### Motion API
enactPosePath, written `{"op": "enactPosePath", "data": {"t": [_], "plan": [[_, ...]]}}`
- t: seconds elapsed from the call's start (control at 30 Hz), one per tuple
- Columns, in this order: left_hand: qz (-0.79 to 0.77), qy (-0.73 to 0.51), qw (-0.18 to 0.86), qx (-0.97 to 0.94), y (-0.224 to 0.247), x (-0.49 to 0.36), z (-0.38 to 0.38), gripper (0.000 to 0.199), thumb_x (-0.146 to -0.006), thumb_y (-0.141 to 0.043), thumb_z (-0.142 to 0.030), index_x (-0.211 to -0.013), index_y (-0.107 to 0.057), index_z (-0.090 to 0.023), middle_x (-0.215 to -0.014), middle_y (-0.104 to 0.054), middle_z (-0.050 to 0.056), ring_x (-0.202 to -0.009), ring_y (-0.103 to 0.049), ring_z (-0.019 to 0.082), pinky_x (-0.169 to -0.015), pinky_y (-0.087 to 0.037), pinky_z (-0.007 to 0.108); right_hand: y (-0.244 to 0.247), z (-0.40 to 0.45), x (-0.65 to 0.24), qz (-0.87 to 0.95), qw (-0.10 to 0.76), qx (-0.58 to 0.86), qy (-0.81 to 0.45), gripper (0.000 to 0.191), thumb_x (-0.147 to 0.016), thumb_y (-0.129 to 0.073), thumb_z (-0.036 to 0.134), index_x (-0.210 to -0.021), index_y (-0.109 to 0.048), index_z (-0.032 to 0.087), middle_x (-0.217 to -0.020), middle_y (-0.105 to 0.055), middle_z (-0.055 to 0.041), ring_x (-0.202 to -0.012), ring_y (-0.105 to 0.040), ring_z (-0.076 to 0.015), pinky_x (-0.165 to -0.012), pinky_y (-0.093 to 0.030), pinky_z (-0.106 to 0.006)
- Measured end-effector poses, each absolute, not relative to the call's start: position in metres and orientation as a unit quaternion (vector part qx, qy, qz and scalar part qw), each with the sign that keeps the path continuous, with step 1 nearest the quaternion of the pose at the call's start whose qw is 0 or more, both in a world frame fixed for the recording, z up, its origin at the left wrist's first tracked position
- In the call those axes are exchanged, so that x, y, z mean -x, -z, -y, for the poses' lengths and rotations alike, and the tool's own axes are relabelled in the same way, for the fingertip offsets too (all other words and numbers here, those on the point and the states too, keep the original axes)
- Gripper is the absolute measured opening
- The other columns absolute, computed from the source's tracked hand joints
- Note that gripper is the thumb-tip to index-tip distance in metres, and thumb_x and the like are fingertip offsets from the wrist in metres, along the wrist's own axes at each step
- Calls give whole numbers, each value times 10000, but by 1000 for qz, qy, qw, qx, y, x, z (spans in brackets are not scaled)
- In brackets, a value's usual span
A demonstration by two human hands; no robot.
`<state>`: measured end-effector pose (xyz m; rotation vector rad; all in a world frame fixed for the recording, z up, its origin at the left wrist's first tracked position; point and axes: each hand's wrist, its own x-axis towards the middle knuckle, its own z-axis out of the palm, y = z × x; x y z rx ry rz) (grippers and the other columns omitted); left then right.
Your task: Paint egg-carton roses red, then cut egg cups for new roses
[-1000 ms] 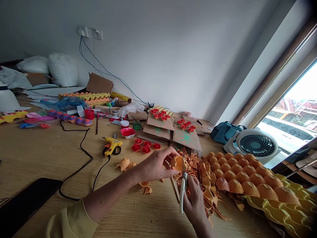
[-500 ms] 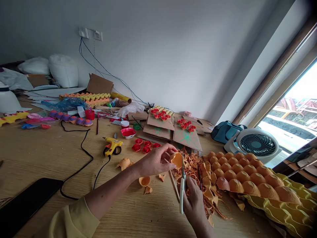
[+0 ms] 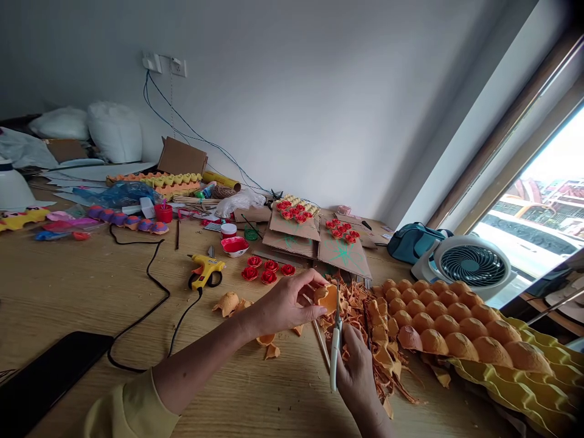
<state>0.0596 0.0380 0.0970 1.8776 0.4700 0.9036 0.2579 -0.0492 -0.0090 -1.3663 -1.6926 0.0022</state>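
Between the thumb and fingers of my left hand [image 3: 292, 301] is an orange egg carton cup [image 3: 325, 298], its hollow side turned toward the right. My right hand [image 3: 358, 368] grips white-handled scissors [image 3: 336, 353], blades pointing up along the cup's right edge. Whether the blades are fully closed I cannot make out. Beneath and behind the hands spreads a heap of orange carton trimmings [image 3: 360, 304]. Left of my left wrist lie loose orange carton pieces [image 3: 227, 303], and another cup [image 3: 265, 339] is partly hidden under the forearm.
Stacked orange and yellow egg trays [image 3: 456, 322] fill the right side, with a fan [image 3: 472, 264] behind. A yellow glue gun [image 3: 206, 271] with a black cord lies left. Red paper roses [image 3: 269, 271] sit near cardboard sheets [image 3: 344, 255]. A black phone [image 3: 59, 377] is at front left.
My left hand has turned the cup, so its outer side shows more and its opening faces further right. The scissors stay at its edge. The view has shifted slightly.
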Motion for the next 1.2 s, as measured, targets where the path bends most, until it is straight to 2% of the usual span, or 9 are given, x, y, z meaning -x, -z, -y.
{"op": "enactPosePath", "data": {"t": [0.17, 0.27, 0.33, 0.5, 0.87, 1.03, 1.2], "plan": [[-194, -358, 482, -776, -100, -60, -32, 299, -826, -720, -201, -1097, -595, -179, -966, -697, 31, -845, -679, 145, -726, -563, 259, 11, 49, -259, 680, 475, 559, 4, 125, -971, -518, 352, -961, -582, 244, -943, -661, -52, -870, -589, -233, -756, -505, -346], [-193, -361, 491, -769, -100, -61, -29, 299, -807, -733, -202, -1073, -597, -175, -937, -696, 22, -811, -671, 135, -698, -559, 248, 13, 48, -261, 676, 477, 561, 8, 198, -971, -514, 367, -1107, -599, 250, -1018, -676, -65, -925, -609, -250, -802, -520, -373], [-193, -359, 492, -769, -101, -61, -29, 290, -804, -737, -207, -1058, -600, -176, -924, -693, 17, -803, -666, 132, -694, -560, 246, 14, 48, -262, 678, 476, 560, 9, 210, -970, -515, 362, -1130, -594, 251, -1016, -672, -62, -918, -607, -248, -802, -520, -374], [-200, -351, 490, -773, -102, -59, -31, 288, -802, -738, -209, -1054, -601, -179, -913, -675, 8, -808, -656, 133, -710, -556, 254, 11, 49, -261, 689, 470, 551, -12, 134, -983, -489, 359, -986, -560, 245, -939, -636, -48, -862, -557, -234, -745, -487, -348], [-179, -347, 535, -749, -94, -59, -41, 328, -852, -709, -238, -1155, -602, -171, -1059, -664, 60, -956, -632, 168, -831, -534, 296, 12, 50, -258, 696, 470, 542, -32, 211, -995, -475, 325, -804, -477, 235, -762, -561, -10, -741, -489, -196, -670, -410, -301], [-181, -358, 559, -726, -94, -61, -42, 332, -849, -716, -264, -1149, -605, -174, -1060, -646, 61, -954, -629, 176, -832, -546, 318, 13, 50, -259, 692, 466, 551, -30, 196, -975, -482, 293, -789, -475, 231, -732, -552, -3, -705, -491, -184, -640, -400, -286], [-162, -370, 603, -688, -91, -62, -45, 379, -841, -753, -362, -1131, -592, -179, -1071, -620, 62, -888, -630, 171, -756, -567, 324, 13, 50, -258, 692, 467, 549, -35, 181, -973, -490, 290, -802, -491, 230, -732, -560, -2, -689, -501, -177, -625, -410, -275]]}}
